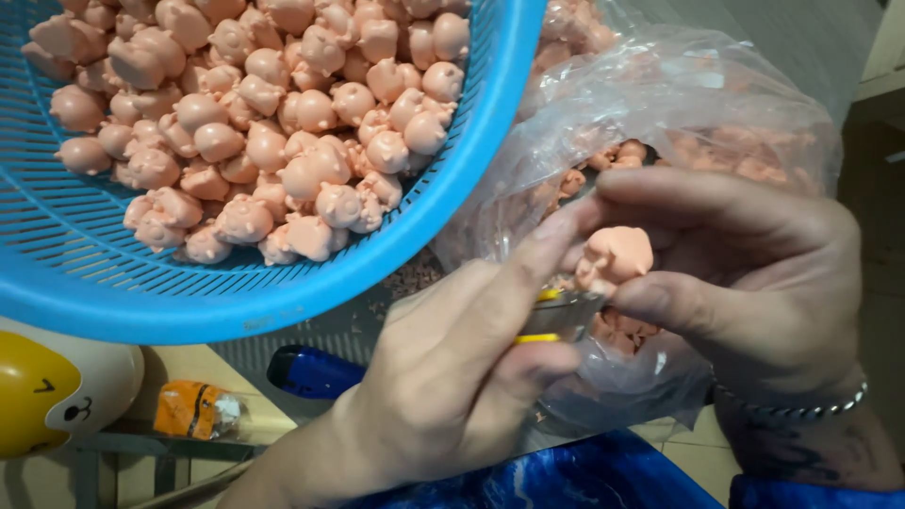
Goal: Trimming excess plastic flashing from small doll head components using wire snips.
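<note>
My right hand (754, 273) pinches a small pink pig-shaped figure (617, 256) between thumb and fingers. Just below the figure, my left hand (462, 368) grips a small cutting tool with yellow handles (551, 316), its metal jaws touching the underside of the figure. At the upper left, a blue slotted plastic basket (236, 302) holds several of the same pink figures (273, 132). Behind my hands, a clear plastic bag (698, 104) contains more pink figures.
A yellow and white rounded toy (57, 386) lies at the lower left beside an orange wrapped item (193, 410). A dark blue object (311, 370) sits under the basket. A blue shiny surface (584, 476) lies along the bottom. My right wrist wears a metal bracelet (801, 407).
</note>
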